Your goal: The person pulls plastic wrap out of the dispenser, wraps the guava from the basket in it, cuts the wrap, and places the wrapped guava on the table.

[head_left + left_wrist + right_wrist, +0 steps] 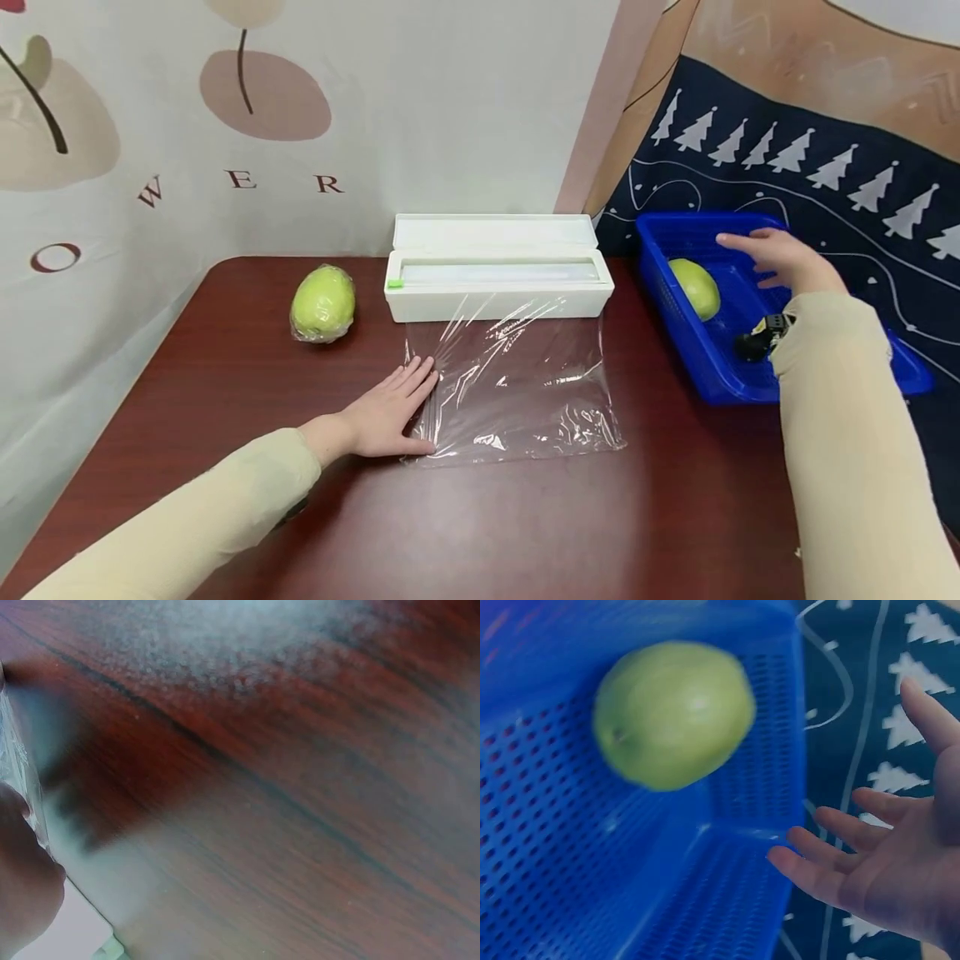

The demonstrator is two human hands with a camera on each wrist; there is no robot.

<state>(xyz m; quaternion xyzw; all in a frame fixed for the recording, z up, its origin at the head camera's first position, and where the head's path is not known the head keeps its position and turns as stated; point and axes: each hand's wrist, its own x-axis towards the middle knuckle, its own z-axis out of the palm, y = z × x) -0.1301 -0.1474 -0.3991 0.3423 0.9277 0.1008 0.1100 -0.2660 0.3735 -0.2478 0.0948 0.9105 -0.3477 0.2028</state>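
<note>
Near the back left corner of the bench (525, 533) sits a green fruit (324, 300) wrapped in clear plastic. In front of it and a bit to the right, the left hand (386, 417) lies flat with its fingers straight, touching the left side of a plastic sheet (517, 383). The shiny sheet lies on the bench and comes out of a long white box (495, 254). The box stands at the middle of the back edge with its lid up. By the back right corner is a blue basket (742, 387). A second green fruit (696, 287) rests inside, by the left wall. The right hand (783, 254) is over the basket, beside that fruit, with its fingers spread apart.
</note>
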